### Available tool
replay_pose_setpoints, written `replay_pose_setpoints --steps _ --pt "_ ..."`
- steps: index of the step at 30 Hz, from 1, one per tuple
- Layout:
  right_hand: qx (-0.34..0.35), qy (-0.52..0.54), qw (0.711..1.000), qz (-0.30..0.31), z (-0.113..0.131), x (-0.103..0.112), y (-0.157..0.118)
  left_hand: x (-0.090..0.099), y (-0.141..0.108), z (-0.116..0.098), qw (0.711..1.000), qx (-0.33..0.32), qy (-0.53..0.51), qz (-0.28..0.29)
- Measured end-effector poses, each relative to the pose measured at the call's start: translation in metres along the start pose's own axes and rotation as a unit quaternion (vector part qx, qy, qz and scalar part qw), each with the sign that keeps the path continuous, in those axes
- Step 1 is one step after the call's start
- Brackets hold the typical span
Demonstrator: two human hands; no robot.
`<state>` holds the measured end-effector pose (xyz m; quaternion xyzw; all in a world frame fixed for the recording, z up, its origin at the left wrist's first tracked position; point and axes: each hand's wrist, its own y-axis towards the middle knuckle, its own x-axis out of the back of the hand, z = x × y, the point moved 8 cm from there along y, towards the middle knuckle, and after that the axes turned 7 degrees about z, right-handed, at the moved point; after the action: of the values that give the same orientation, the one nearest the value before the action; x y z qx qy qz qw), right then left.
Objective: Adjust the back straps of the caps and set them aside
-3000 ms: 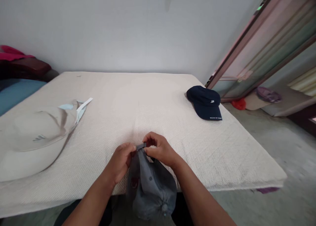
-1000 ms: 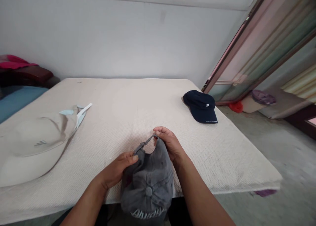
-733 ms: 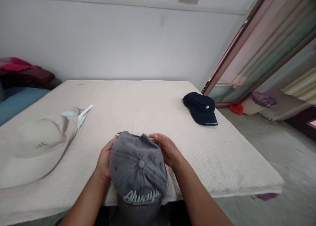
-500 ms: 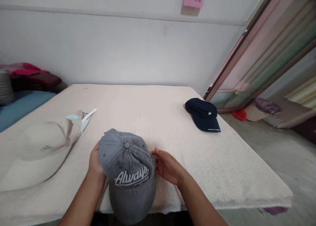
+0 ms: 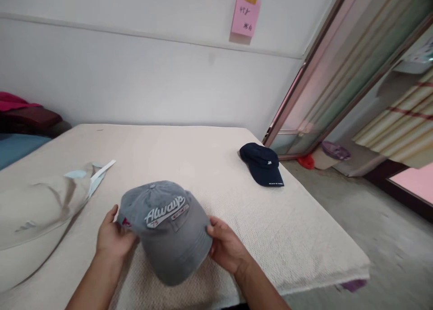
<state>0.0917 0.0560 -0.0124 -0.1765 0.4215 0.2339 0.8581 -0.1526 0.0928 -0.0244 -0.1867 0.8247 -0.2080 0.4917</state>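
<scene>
A grey baseball cap [image 5: 165, 229] with "Always" stitched on its front is held between my two hands, its brim pointing down toward me and a little right. My left hand [image 5: 113, 238] grips the cap's left rear edge, thumb up beside it and the other fingers partly hidden beneath. On the other side, my right hand [image 5: 225, 244] pinches the right edge of the brim, thumb on top. A beige cap [image 5: 43, 206] with a three-stripe mark lies at the left. A navy cap [image 5: 262, 164] rests farther back on the right, brim toward me.
The caps are on a table with a cream textured cloth [image 5: 304, 247]. Behind it stands a white wall with a pink note [image 5: 246, 16] taped on. To the right are a sliding door frame [image 5: 301, 80] and a bin [image 5: 328, 155] on the floor.
The grey cap has turned so its brim swings right and its front lettering faces up more. My right hand has moved from the crown's side to the brim. The view has shifted right.
</scene>
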Motion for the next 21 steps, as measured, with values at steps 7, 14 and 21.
replay_pose_setpoints --steps 7,14,21 --pt "0.132 -0.037 0.988 -0.069 0.069 0.023 -0.012 -0.029 -0.012 0.046 0.988 0.086 0.062 0.115" --pt "0.157 -0.051 0.981 -0.105 0.081 0.043 -0.022 -0.019 -0.012 0.07 0.988 0.126 0.07 0.062" --pt "0.24 -0.107 0.957 -0.124 0.142 0.055 -0.006 -0.018 -0.011 0.076 0.988 0.112 0.09 0.058"
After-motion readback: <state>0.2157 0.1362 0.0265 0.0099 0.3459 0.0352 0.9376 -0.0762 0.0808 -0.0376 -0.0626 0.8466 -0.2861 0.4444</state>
